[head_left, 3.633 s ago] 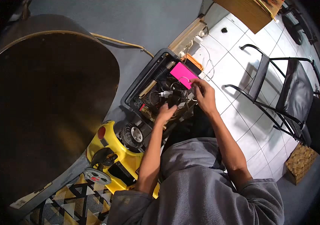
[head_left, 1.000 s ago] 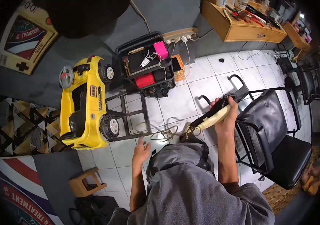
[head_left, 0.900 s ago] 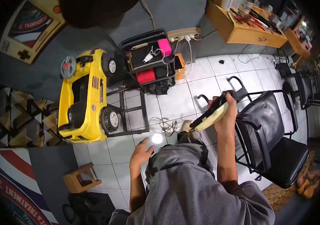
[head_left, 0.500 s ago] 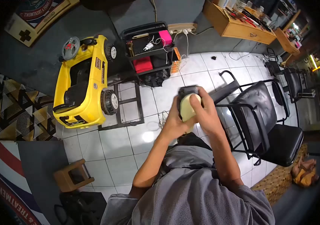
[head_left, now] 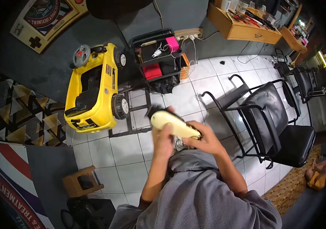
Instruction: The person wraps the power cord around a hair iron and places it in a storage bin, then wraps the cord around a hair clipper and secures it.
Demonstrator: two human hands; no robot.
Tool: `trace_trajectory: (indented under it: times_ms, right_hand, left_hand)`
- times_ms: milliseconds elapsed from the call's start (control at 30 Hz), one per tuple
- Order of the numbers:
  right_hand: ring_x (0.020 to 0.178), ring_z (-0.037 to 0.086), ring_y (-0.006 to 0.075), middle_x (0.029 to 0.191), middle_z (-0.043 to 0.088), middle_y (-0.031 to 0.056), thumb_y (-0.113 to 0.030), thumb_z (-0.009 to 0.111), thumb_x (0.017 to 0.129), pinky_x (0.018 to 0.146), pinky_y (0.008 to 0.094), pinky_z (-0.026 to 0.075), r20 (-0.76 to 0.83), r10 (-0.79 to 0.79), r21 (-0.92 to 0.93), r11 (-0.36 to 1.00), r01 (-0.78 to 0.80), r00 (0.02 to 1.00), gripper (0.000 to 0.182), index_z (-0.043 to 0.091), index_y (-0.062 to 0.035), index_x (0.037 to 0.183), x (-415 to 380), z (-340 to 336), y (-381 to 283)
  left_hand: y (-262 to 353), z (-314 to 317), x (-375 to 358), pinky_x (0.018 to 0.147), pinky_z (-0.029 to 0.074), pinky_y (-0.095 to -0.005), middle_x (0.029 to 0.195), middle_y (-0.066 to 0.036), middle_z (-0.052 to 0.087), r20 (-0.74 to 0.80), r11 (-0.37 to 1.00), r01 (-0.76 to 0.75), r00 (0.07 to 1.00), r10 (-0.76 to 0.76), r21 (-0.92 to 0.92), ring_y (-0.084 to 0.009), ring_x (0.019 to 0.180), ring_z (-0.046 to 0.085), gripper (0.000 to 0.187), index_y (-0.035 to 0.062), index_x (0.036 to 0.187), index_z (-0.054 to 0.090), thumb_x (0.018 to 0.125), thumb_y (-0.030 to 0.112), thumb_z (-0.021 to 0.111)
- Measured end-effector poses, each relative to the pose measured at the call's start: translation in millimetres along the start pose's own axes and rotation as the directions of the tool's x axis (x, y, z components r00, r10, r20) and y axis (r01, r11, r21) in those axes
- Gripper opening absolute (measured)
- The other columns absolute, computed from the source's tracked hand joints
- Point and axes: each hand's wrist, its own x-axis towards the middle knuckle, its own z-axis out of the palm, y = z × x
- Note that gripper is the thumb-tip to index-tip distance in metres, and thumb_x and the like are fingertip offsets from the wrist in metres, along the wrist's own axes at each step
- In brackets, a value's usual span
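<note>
A cream-coloured hair clipper [head_left: 174,126] with a dark head lies across both hands in front of my body. Its dark head points up and left; the narrow end points right. My left hand [head_left: 162,144], a little blurred, is wrapped round the clipper's body with the thumb on the cream face. The narrow end is between the fingers of my right hand [head_left: 209,140]. A loop of pale cord [head_left: 179,142] shows below the clipper.
A yellow ride-on toy car [head_left: 92,89] stands to the left, beside a black tiered trolley [head_left: 155,53]. Right of me is a black barber chair [head_left: 272,114]. A wooden stool [head_left: 81,181] is at lower left, and a wooden counter [head_left: 243,28] carries tools.
The clipper has turned from roughly upright to slanting, its dark head swinging left. My right hand has moved from its face to its narrow end. The view has shifted slightly.
</note>
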Motion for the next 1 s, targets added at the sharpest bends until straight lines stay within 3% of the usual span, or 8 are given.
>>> trace_trajectory:
  times_ms: [67,200,233,267,400,600,867,1000]
  right_hand:
    - [0.079,0.056,0.0087,0.089,0.063,0.0056,-0.021,0.075,0.08,0.069,0.0244,0.047,0.004,-0.047,0.081,0.996,0.047,0.999,0.041,0.061,0.0035,0.11,-6,-8,-10]
    - [0.07,0.057,0.01,0.077,0.065,0.005,-0.022,0.075,0.078,0.062,0.0259,0.045,0.191,-0.042,-0.032,0.998,0.049,0.981,0.033,0.066,0.0025,0.098,-16,-29,-9]
    - [0.068,0.057,0.0106,0.076,0.065,0.0064,-0.023,0.075,0.077,0.061,0.0265,0.045,0.246,-0.018,-0.096,0.994,0.043,0.969,0.034,0.066,0.0028,0.096,-16,-30,-4]
    - [0.067,0.057,0.0112,0.074,0.065,0.0078,-0.023,0.075,0.076,0.06,0.0271,0.045,0.302,0.014,-0.16,0.986,0.036,0.953,0.034,0.066,0.0031,0.095,-16,-31,1]
    - [0.065,0.062,0.0167,0.074,0.066,0.0116,-0.024,0.075,0.074,0.063,0.0317,0.049,0.401,0.028,-0.234,0.97,0.073,0.916,0.038,0.066,0.0055,0.096,-14,-27,15]
    - [0.062,0.06,0.0066,0.067,0.063,0.0057,-0.021,0.063,0.091,0.053,0.0211,0.042,0.057,0.242,0.265,0.932,-0.249,0.968,0.026,0.064,0.005,0.092,-21,-59,9]
    - [0.056,0.057,0.0149,0.067,0.064,0.0099,-0.018,0.063,0.089,0.055,0.0276,0.045,0.084,-0.092,-0.32,0.94,0.114,0.992,0.019,0.066,0.0006,0.09,-17,-93,14]
    - [0.054,0.056,0.0171,0.066,0.062,0.0123,-0.016,0.059,0.091,0.053,0.0293,0.043,0.123,-0.122,-0.351,0.923,0.158,0.985,0.017,0.067,-0.0009,0.09,-11,-91,8]
  left_hand:
    - [20,-38,-3,0.098,0.045,-0.0402,0.132,-0.019,0.05,0.115,0.964,0.12,0.989,-0.095,-0.238,-0.0286,0.12,0.052,0.072,0.0022,0.142,0.029,0.089,0.041,0.059]
    - [56,-41,-15,0.103,0.04,-0.0442,0.139,-0.021,0.043,-0.171,0.911,-0.045,0.977,0.125,0.409,-0.031,0.121,0.051,0.083,0.0015,0.143,0.031,0.082,0.045,0.066]
    - [65,-39,-19,0.103,0.04,-0.0435,0.142,-0.021,0.04,0.132,0.592,-0.235,0.968,0.212,0.771,-0.0317,0.121,0.052,0.087,0.0025,0.143,0.031,0.078,0.046,0.07]
    - [72,-30,-22,0.104,0.039,-0.0428,0.144,-0.021,0.037,0.427,0.136,-0.444,0.894,0.138,0.886,-0.0325,0.12,0.052,0.092,0.0035,0.143,0.032,0.074,0.046,0.074]
    - [37,8,-29,0.09,0.048,-0.0418,0.114,-0.021,0.061,0.358,0.039,-0.417,0.723,-0.591,0.908,-0.0377,0.102,0.061,0.079,0.0035,0.13,0.046,0.065,0.033,0.08]
    - [-13,-13,-32,0.065,0.051,-0.043,0.077,-0.019,0.065,0.259,0.283,-0.168,0.91,-0.325,0.944,-0.0391,0.073,0.064,0.032,-0.0001,0.087,0.058,0.068,0.023,0.07]
    - [-11,5,-26,0.064,0.051,-0.044,0.077,-0.021,0.064,0.198,0.184,-0.152,0.944,-0.265,0.971,-0.042,0.074,0.063,0.032,0.0005,0.085,0.057,0.068,0.022,0.073]
    - [-19,15,-27,0.064,0.049,-0.0317,0.073,-0.011,0.064,0.142,0.459,-0.021,0.963,-0.229,0.888,-0.0188,0.066,0.062,0.031,-0.0011,0.091,0.059,0.075,0.019,0.077]
